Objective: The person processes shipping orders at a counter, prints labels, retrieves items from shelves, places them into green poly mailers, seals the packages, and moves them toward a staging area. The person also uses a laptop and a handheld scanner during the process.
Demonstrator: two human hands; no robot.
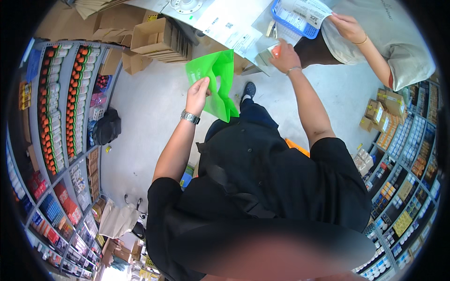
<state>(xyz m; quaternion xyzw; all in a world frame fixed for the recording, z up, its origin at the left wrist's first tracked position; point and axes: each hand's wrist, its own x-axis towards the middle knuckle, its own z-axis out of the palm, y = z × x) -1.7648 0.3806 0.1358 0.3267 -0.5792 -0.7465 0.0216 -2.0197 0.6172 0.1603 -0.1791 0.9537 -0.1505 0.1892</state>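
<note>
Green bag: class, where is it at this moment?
In the head view, the green bag hangs upper centre, pinched by the left hand. It is just left of the right hand, below the papers on the table.

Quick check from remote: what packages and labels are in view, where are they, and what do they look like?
Green bag: thin, bright, held by the left hand.
Small package: clear wrap, orange inside, under the right hand.
Printed sheets: white, on the table ahead.
Blue basket: mesh, upper right, white label sheet over it.
Cardboard boxes: brown, flat, stacked upper left.
</note>
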